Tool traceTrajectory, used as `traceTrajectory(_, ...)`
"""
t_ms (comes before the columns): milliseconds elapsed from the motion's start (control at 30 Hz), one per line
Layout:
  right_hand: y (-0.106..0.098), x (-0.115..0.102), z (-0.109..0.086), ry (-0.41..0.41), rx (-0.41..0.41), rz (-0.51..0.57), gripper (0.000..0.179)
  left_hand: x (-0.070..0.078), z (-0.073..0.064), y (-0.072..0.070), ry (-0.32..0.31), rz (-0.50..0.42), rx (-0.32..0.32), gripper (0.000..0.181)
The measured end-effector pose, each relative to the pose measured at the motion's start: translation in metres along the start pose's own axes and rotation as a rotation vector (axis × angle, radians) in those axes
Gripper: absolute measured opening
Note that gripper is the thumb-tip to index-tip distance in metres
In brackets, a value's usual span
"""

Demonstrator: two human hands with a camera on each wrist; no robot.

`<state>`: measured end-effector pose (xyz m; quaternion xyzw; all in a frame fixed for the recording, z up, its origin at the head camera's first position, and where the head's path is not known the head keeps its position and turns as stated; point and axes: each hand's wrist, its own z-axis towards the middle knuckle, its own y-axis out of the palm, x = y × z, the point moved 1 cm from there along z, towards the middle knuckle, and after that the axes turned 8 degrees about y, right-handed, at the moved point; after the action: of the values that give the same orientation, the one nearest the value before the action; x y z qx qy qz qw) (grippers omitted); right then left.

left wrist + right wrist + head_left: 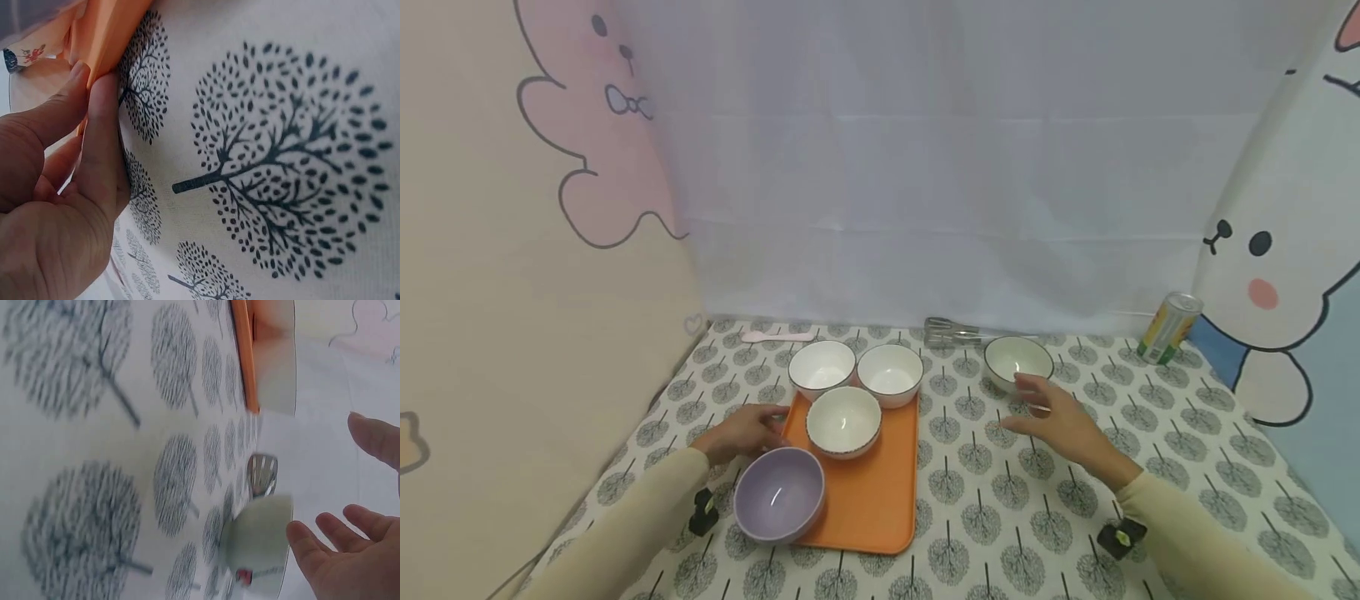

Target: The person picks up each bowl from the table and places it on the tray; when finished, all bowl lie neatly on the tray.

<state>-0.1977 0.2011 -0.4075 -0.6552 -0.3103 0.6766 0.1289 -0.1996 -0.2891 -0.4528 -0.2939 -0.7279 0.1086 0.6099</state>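
My left hand pinches the left rim of an orange tray between thumb and fingers, as the left wrist view shows up close. On the tray stand a white bowl with a dark rim and a purple bowl, which overhangs the near left corner. Two more white bowls, one on the left and one on the right, are at its far end. My right hand, fingers spread and holding nothing, hovers close in front of a pale green bowl.
Behind the pale green bowl lies a metal spatula. A pink spoon-like utensil is at the back left. A can stands at the back right. Curtains enclose the table, whose cloth has a tree print.
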Motion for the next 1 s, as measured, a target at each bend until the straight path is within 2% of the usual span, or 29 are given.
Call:
traceTrajectory(100, -0.012, 0.011, 0.000, 0.019, 0.037, 0.013, 0.084, 0.002, 0.001, 0.001, -0.010, 0.002, 0.006, 0.077)
traceTrajectory(200, -0.023, 0.020, 0.001, 0.040, 0.067, 0.023, 0.085, 0.005, 0.003, 0.001, 0.009, 0.014, -0.008, 0.076)
traceTrajectory(400, -0.034, 0.034, 0.013, 0.075, 0.093, 0.024, 0.090, 0.003, 0.005, -0.002, -0.028, 0.025, -0.031, 0.077)
traceTrajectory(467, -0.037, 0.039, 0.018, 0.084, 0.092, 0.041, 0.092, 0.002, 0.005, -0.002, -0.042, 0.017, -0.031, 0.078)
traceTrajectory(800, -0.039, 0.052, 0.046, 0.144, 0.033, 0.135, 0.114, 0.001, 0.003, 0.001, -0.034, 0.008, -0.014, 0.076)
traceTrajectory(1000, -0.036, 0.054, 0.058, 0.131, 0.001, 0.152, 0.123, 0.001, 0.001, 0.000, -0.050, 0.022, 0.005, 0.076)
